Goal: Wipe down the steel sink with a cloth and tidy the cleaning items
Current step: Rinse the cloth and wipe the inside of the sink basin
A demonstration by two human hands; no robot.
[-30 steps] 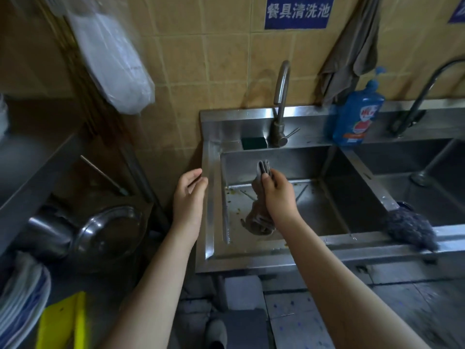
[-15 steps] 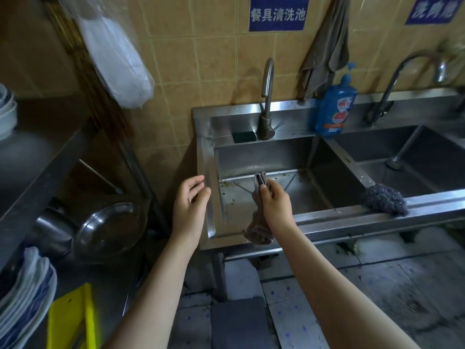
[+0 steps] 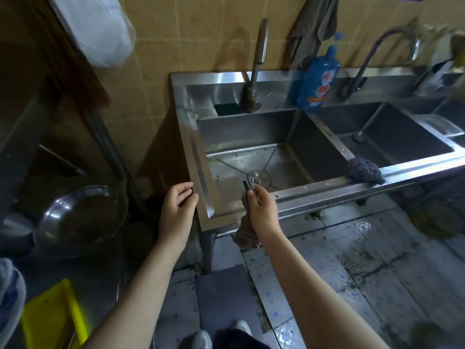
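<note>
My right hand [image 3: 261, 210] is shut on a grey cloth [image 3: 245, 235] that hangs down in front of the steel sink's front rim [image 3: 314, 187]. My left hand [image 3: 177, 210] is open, just left of the sink's front left corner, apart from it. The left basin shows its drain [image 3: 259, 178] and scattered food specks. A dark scrubbing pad [image 3: 364, 170] lies on the front rim at the divider between basins. A blue detergent bottle [image 3: 318, 79] stands on the back ledge, and a dark green sponge [image 3: 227, 108] lies left of the faucet [image 3: 256, 69].
A second basin [image 3: 392, 137] with its own faucet [image 3: 372, 54] lies to the right. A grey rag [image 3: 312, 26] hangs on the tiled wall. Left are a steel bowl [image 3: 80, 220], a yellow item [image 3: 52, 316] and a white plastic bag [image 3: 100, 28]. Wet tiled floor lies below.
The view has pulled back from the sink. My right hand with the cloth now sits over the front rim instead of over the basin, and the drain is uncovered. My left hand stays open.
</note>
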